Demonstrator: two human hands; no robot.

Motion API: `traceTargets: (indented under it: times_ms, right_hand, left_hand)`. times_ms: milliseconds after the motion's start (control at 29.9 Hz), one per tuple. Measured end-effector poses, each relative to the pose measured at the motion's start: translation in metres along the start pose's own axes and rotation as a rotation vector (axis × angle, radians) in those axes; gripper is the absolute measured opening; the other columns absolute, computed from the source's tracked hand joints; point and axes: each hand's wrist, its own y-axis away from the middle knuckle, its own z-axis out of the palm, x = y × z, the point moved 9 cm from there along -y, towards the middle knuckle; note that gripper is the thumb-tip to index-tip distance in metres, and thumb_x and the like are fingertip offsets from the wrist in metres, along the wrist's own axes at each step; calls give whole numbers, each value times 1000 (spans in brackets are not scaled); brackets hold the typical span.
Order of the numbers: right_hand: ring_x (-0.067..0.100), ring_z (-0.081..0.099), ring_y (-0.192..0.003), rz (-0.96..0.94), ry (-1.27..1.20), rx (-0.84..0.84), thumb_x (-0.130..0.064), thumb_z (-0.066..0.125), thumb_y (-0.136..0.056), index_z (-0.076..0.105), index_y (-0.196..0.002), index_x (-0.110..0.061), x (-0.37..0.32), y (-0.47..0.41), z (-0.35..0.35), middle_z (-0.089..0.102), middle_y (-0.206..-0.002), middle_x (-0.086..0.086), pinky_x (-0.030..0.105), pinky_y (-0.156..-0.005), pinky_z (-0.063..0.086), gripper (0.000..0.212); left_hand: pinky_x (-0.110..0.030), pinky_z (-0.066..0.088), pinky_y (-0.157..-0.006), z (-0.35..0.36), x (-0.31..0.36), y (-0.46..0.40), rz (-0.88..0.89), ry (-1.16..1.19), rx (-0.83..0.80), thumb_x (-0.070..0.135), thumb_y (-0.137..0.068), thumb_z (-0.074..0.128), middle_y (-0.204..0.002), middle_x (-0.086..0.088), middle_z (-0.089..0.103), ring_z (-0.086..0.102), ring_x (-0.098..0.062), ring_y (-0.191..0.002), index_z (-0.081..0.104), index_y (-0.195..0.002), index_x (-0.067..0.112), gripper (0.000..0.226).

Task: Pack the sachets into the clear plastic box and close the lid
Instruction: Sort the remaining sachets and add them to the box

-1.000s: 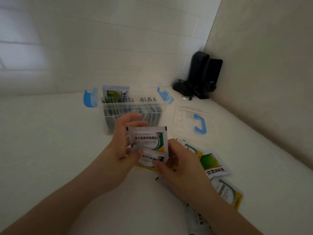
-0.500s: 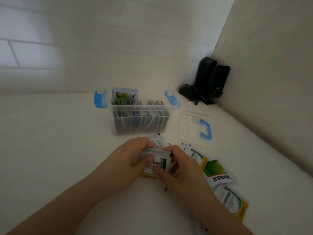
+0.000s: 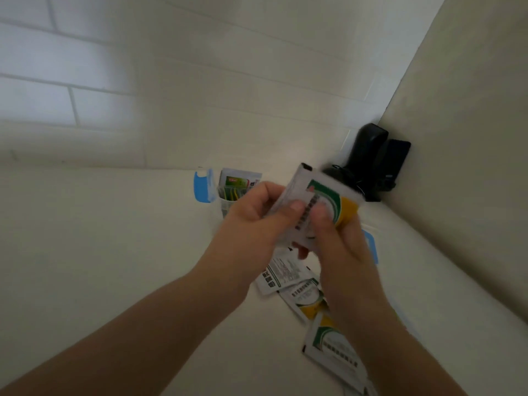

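Observation:
Both hands hold a small stack of white, green and yellow sachets [image 3: 320, 201] raised above the surface. My left hand [image 3: 251, 221] grips the stack's left side, thumb on its face. My right hand [image 3: 340, 244] pinches its right side, thumb on the front. Behind them stands the clear plastic box [image 3: 225, 205], mostly hidden, with a blue latch [image 3: 203, 186] at its left end and sachets standing inside, one green one [image 3: 238, 181] sticking up. Several loose sachets [image 3: 285, 277] lie on the surface below my hands. A blue edge of the lid [image 3: 371, 247] shows behind my right hand.
A black device [image 3: 371, 161] with a cable sits in the back right corner. A tiled wall runs behind the box and a plain wall rises on the right. The white surface stretches to the left.
The hands have lifted from the surface with the gathered sachets and now hold them in front of the box. The camera has tilted, so the box appears higher and mostly covered.

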Motion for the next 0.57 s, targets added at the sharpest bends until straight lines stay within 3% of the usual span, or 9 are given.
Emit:
traceTargets:
  times_ms: [100, 167, 267, 435, 568]
  right_hand:
    - [-5, 57, -55, -55, 91, 30, -28, 44, -91, 53, -100, -12, -15, -35, 0, 61, -74, -6, 8, -45, 42, 21]
    - [-5, 59, -56, -38, 208, 49, -27, 45, -93, 51, -97, -14, -10, -62, -1, 60, -77, -5, 9, -45, 43, 15]
    - [8, 62, -71, 88, 433, 20, -30, 45, -93, 52, -96, -15, 14, -101, 3, 64, -87, 1, 20, -55, 50, 17]
    - [26, 61, -92, 192, 702, -52, -27, 45, -92, 54, -103, -5, 44, -127, 16, 63, -105, 15, 41, -82, 52, 25]
    - [28, 62, -92, 255, 759, -120, -27, 47, -90, 56, -100, -6, 54, -129, 19, 65, -103, 16, 47, -85, 51, 25]
  left_hand:
    - [-26, 54, -68, -14, 25, -29, 119, -362, -36, 23, -87, 55, -84, 5, 68, 64, -11, -74, 58, -85, 19, 6]
    - [-23, 49, -68, -27, 35, -52, 191, -776, -87, 24, -91, 49, -94, 6, 63, 58, -9, -78, 58, -90, 24, 10]
    - [-25, 39, -82, -42, 25, -77, 174, -1269, -231, 13, -92, 42, -116, 0, 61, 49, -11, -93, 61, -106, 26, 28]
    - [-31, 45, -87, -34, -6, -85, 63, -1445, -537, 16, -88, 38, -125, -4, 57, 53, -20, -95, 58, -115, 36, 39]
    - [-35, 37, -102, -29, -19, -89, 35, -1652, -700, 23, -95, 27, -145, 11, 37, 43, -16, -122, 43, -129, 41, 42]
